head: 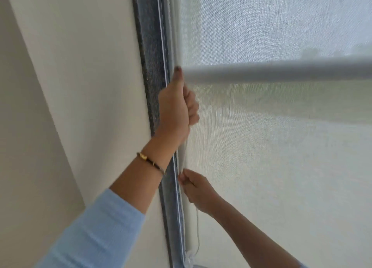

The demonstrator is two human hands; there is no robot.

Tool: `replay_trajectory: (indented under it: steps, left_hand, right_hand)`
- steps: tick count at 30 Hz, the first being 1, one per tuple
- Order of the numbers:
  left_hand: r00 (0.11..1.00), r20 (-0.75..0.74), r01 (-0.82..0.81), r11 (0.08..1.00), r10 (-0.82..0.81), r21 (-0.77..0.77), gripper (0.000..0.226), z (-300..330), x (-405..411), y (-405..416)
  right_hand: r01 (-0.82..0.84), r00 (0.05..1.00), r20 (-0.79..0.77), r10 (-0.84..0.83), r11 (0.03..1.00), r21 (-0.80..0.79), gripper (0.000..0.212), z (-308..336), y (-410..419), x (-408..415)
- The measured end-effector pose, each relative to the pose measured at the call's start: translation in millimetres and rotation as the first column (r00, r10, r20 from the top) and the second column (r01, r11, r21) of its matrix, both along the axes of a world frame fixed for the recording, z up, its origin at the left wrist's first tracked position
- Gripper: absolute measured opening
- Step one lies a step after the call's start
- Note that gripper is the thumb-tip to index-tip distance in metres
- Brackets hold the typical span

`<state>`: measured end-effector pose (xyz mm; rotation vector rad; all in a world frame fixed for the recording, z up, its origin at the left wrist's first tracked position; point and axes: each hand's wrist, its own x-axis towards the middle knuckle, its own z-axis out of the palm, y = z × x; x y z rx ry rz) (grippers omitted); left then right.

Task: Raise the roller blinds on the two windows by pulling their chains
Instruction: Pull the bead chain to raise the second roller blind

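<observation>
Sleeve [96, 233] of pale blue covers the near forearm on the left, pushed back from a wrist that wears a thin bracelet [152, 163] with a gold clasp. Further up that arm, the left hand [177, 110] is balled into a fist beside the window frame [155, 70], thumb pointing up, fingers curled tight around the chain. The chain itself is blurred inside the fist, so I can only suppose it runs straight through it.

Lower and to the right, the right hand [196, 189] pinches the same chain [197, 225] between thumb and fingertips, the other fingers loosely folded. A thin pale length of chain hangs down below this hand toward the bottom corner of the window. The two hands are apart, one above the other along the left edge of the glass.

Beyond them, the roller blind [271, 22] of white mesh fabric covers the upper part of the window, its rounded bottom bar [281, 70] running across at about thumb height. Below the bar a second sheer layer [281, 157] fills the window. A cream wall [80, 66] stands left of the dark frame.
</observation>
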<state>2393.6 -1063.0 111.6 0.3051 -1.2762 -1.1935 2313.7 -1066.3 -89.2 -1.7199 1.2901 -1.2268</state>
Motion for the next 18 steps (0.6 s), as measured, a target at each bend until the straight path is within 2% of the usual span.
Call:
replay_trajectory:
  steps: [2,3,5,8,11,15,18]
  left_hand:
    - [1.0,0.002,0.031,0.999,-0.031,0.041,0.055,-32,4,0]
    - [0.999,0.0,0.04,0.997,-0.04,0.063,0.056,-47,5,-1]
    - [0.999,0.008,0.052,0.992,-0.053,0.118,0.056,-71,6,-2]
    - [0.996,0.014,0.088,0.98,-0.092,0.18,0.056,-99,6,-1]
    - [0.992,0.051,0.1,0.961,-0.116,0.258,0.057,-122,6,1]
    - [0.979,0.116,0.118,0.936,-0.165,0.331,0.059,-158,5,6]
    - [0.968,0.161,0.123,0.926,-0.191,0.356,0.057,-187,6,12]
  right_hand:
    - [-0.16,0.978,0.164,0.132,0.971,0.176,0.038,4,1,-7]
    - [-0.223,0.952,0.259,0.166,0.952,0.21,0.031,10,1,-11]
    - [-0.31,0.877,0.423,0.228,0.941,0.135,0.028,28,1,-24]
    - [-0.399,0.708,0.604,0.367,0.913,-0.087,0.045,75,7,-39]
    - [-0.403,0.676,0.593,0.438,0.893,-0.2,0.051,135,11,-45]
    - [-0.323,0.781,0.458,0.425,0.902,-0.286,0.042,210,14,-35]
    - [-0.265,0.823,0.418,0.385,0.911,-0.317,0.035,247,19,-24]
